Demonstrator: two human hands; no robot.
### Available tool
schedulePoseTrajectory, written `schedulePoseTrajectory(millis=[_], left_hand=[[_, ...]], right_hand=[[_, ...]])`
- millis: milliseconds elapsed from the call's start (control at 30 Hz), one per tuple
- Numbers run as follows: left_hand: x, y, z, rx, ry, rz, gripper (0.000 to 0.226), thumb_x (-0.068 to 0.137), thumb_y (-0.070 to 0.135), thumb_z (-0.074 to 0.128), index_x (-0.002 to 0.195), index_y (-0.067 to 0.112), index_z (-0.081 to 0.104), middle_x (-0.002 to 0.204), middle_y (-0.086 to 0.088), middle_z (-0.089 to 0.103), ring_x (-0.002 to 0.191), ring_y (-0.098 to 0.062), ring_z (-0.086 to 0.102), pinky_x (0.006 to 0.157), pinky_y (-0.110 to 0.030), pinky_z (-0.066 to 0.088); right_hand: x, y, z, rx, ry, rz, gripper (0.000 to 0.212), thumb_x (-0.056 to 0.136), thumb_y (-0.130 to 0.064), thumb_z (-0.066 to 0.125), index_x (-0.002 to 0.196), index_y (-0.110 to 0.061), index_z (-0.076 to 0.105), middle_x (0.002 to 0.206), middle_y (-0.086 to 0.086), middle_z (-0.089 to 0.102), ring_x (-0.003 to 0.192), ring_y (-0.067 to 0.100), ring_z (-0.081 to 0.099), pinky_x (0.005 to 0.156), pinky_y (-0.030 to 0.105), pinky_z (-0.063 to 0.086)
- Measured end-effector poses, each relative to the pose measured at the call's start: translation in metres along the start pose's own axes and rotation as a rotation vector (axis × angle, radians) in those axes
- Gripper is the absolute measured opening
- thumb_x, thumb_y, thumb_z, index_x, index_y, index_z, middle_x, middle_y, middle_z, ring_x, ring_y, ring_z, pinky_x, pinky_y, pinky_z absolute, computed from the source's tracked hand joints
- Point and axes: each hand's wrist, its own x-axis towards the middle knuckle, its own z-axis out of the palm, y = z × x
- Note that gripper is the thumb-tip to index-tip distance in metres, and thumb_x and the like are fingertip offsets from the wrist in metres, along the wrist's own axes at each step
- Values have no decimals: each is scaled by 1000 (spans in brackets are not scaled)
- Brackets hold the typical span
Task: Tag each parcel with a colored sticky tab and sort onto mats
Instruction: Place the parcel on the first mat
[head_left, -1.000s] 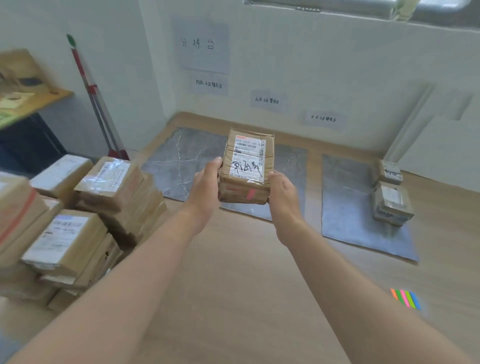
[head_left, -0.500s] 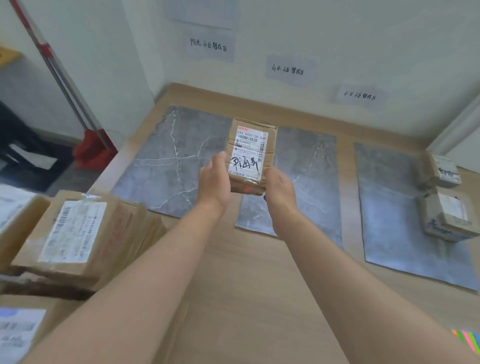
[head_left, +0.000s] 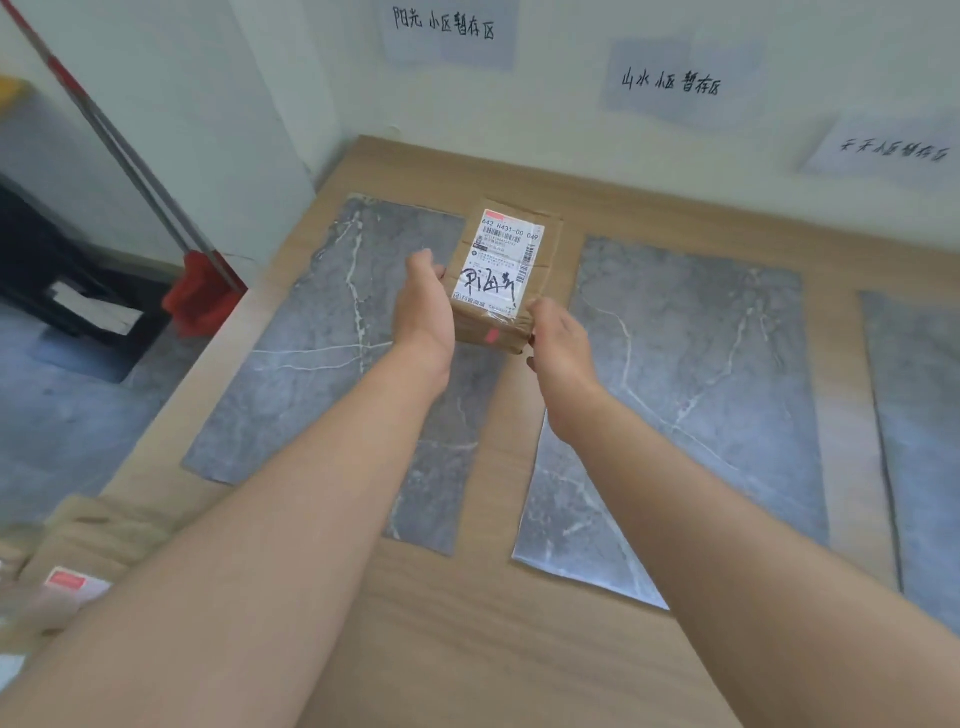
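Note:
A small brown cardboard parcel (head_left: 511, 275) with a white shipping label and black handwriting is held above the far end of the table, over the gap between the left grey marble mat (head_left: 322, 364) and the middle mat (head_left: 701, 389). A pink sticky tab (head_left: 492, 335) sits on its near side. My left hand (head_left: 423, 306) grips the parcel's left side. My right hand (head_left: 558, 345) holds its near right corner with the fingers curled under it. Whether the parcel touches the surface I cannot tell.
A third mat (head_left: 919, 415) shows at the right edge. Three handwritten paper signs (head_left: 447, 31) hang on the wall behind the mats. A mop with a red head (head_left: 200, 296) leans at the left. Stacked parcels (head_left: 72, 577) lie at the lower left.
Both hands carried the parcel forward and lower, toward the far end of the left and middle mats. The view moved closer, and the two parcels on the right mat left the frame.

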Motion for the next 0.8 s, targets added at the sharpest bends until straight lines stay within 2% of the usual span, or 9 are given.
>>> schedulePoseTrajectory(millis=[67,200,300,400,467,567,633,733,800], left_hand=[[30,0,8,10,-6,-7,51,101,53,29,117,18,64,100,1,72,88,-16,62,76,-33,44],[74,-8,21,46,-36,-22,51,102,53,27,114,20,63,93,4,71,84,-11,61,77,-31,43],[91,-18,27,86,-22,-7,48,102,54,28,103,22,64,93,4,72,84,-11,61,80,-32,44],[93,-26,29,64,-8,1,43,103,51,28,97,26,63,91,9,69,85,-7,60,87,-32,45],[88,-28,30,49,8,5,37,104,49,28,86,32,56,88,18,61,87,-1,54,100,-34,43],[66,-24,31,37,37,27,36,106,44,28,78,36,48,79,28,50,80,10,44,110,-38,36],[47,-21,26,40,14,43,33,105,45,26,89,37,53,93,28,53,89,8,44,115,-42,31],[12,-11,15,20,-6,59,51,103,51,27,139,25,52,143,7,49,120,-7,42,119,-46,28],[-12,-3,8,27,-8,50,56,101,53,29,145,23,46,143,3,46,120,-10,38,117,-46,29]], right_hand=[[32,-1,3,3,8,-1,23,101,-31,42,93,-27,64,82,-16,58,78,5,51,76,26,40],[81,7,8,18,23,-4,25,102,-32,42,86,-29,60,81,-16,58,77,4,51,74,23,41],[97,21,13,41,11,-21,25,101,-33,43,97,-25,66,87,-15,61,80,4,52,78,24,41],[99,28,12,23,14,-40,35,99,-35,45,121,-21,69,101,-17,65,94,4,56,95,26,45],[93,26,8,32,26,-39,29,100,-33,46,113,-24,70,103,-18,66,102,3,58,106,34,47],[72,16,-1,83,76,-6,35,101,-29,45,119,-6,64,115,4,65,114,20,59,111,48,45],[53,7,-7,120,107,26,47,102,-27,43,133,8,50,138,23,51,130,38,48,112,56,41],[19,-9,-15,131,103,25,51,102,-28,42,139,8,42,148,22,41,135,38,40,112,58,38],[-9,-22,-20,137,105,8,50,102,-28,42,137,8,44,145,22,43,133,38,42,112,59,39]])
